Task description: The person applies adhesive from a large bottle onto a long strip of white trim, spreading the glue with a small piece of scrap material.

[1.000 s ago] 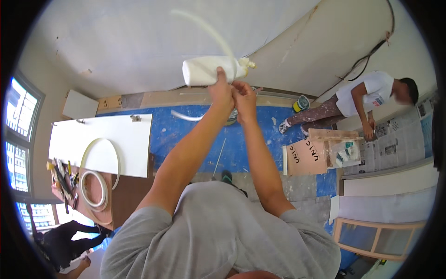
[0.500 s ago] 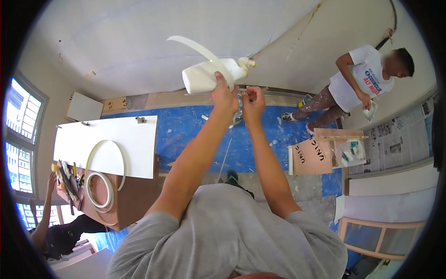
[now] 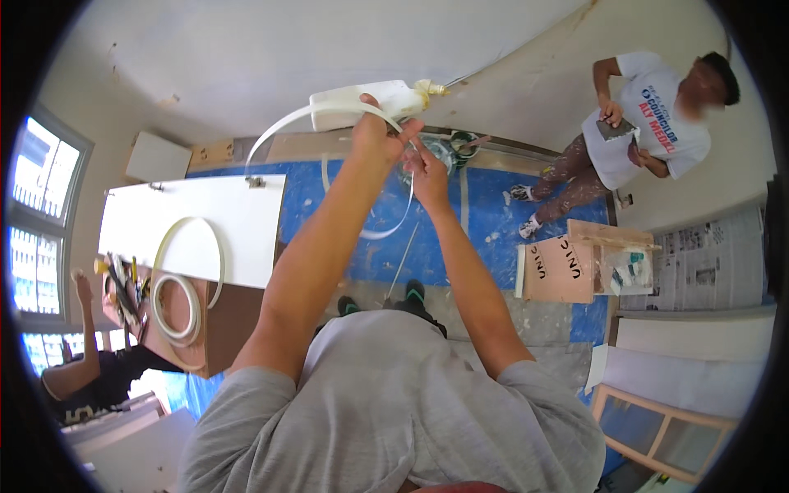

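Above the floor, my left hand [image 3: 385, 135] is closed round a white plastic squeeze bottle [image 3: 333, 117], held on its side, with its crusted yellowish nozzle pointing right. A thin white edging strip [image 3: 279, 134] arches across the bottle and passes by my left fingers. My right hand [image 3: 429, 174] is closed on the same strip just right of the left, fingertips pinched. The strip's other part [image 3: 380, 235] loops down below the hands. How the strip sits between the left fingers is partly hidden.
A clear round container [image 3: 448, 151] stands behind my right hand. At left, a white panel [image 3: 193, 226] and a coil of strip [image 3: 194, 316] lie near tools [image 3: 123, 287]. A co-worker [image 3: 645, 115] stands right, near a box [image 3: 557, 269]; another person's arm [image 3: 84, 329] shows left. Blue sheeting [image 3: 485, 214] covers floor.
The strip has shifted and now loops below my hands, with my right hand pinching it. My right hand has moved slightly lower. The co-worker has turned and brought both hands together on a flat tool.
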Demonstrator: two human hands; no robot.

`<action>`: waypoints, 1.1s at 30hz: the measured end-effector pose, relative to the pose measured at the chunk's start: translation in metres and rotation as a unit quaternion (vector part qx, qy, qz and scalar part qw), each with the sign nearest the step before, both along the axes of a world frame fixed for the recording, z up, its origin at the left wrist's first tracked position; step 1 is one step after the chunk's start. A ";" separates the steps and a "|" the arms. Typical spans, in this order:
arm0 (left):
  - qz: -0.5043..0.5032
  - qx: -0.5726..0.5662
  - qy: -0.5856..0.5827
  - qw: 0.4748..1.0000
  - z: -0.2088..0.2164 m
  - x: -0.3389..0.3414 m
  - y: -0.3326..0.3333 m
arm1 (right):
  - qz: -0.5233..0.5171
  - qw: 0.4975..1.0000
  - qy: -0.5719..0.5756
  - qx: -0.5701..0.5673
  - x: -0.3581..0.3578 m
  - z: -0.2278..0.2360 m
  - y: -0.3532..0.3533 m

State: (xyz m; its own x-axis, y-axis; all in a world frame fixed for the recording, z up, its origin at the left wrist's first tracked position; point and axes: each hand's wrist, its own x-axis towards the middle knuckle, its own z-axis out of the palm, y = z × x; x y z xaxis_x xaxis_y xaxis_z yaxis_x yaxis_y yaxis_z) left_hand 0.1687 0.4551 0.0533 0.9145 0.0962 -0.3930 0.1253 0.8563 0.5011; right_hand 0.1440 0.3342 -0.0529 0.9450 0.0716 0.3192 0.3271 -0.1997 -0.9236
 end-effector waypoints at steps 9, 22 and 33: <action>0.051 0.024 0.201 0.978 -0.115 0.006 0.060 | -0.015 0.914 0.331 0.234 -0.045 -0.088 0.064; 0.068 0.144 0.158 0.975 -0.145 -0.034 0.090 | 0.053 0.896 0.430 0.102 0.116 -0.101 -0.051; 0.263 0.395 -0.046 0.879 -0.027 -0.090 0.052 | 0.433 0.828 0.335 -0.119 0.183 -0.061 -0.084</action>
State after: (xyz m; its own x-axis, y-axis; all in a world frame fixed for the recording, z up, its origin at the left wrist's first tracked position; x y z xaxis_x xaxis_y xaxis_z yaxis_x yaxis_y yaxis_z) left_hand 0.0785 0.5067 0.0258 0.6867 0.7245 0.0592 -0.2551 0.1639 0.9529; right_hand 0.3267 0.2503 -0.1135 0.4658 0.8007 -0.3767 -0.1268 -0.3608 -0.9240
